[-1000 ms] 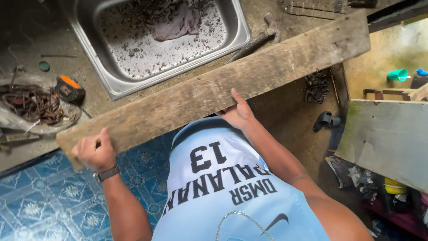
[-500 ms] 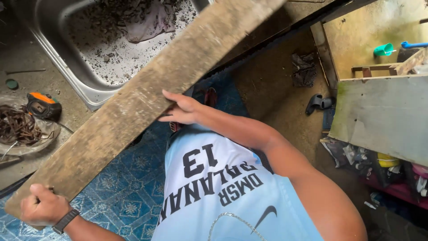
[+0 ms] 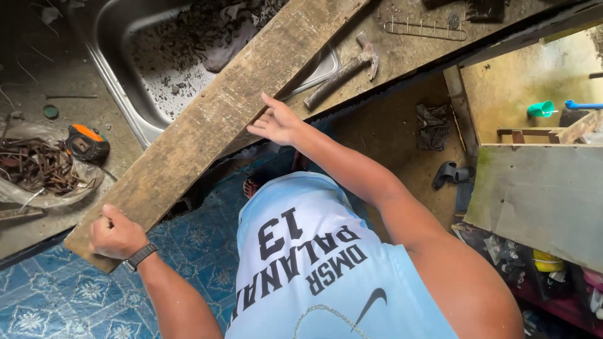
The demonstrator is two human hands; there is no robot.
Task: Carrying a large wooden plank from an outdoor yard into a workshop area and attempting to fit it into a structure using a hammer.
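The long weathered wooden plank ran diagonally across the view, its upper end out of frame at the top and its lower end down by the blue patterned floor. The left hand, a dark watch at its wrist, was closed around that lower end, fingers wrapped over the edge. The right hand lay flat on the plank's near edge about midway along, fingers spread, pressing rather than gripping, as far as the angle showed. The plank crossed over the steel sink, whose basin was littered with dark debris and held a grey rag. A hammer lay on the counter just beside the plank, right of the sink. Off to the left sat an orange tape measure, next to a heap of rusty nails on plastic sheeting.
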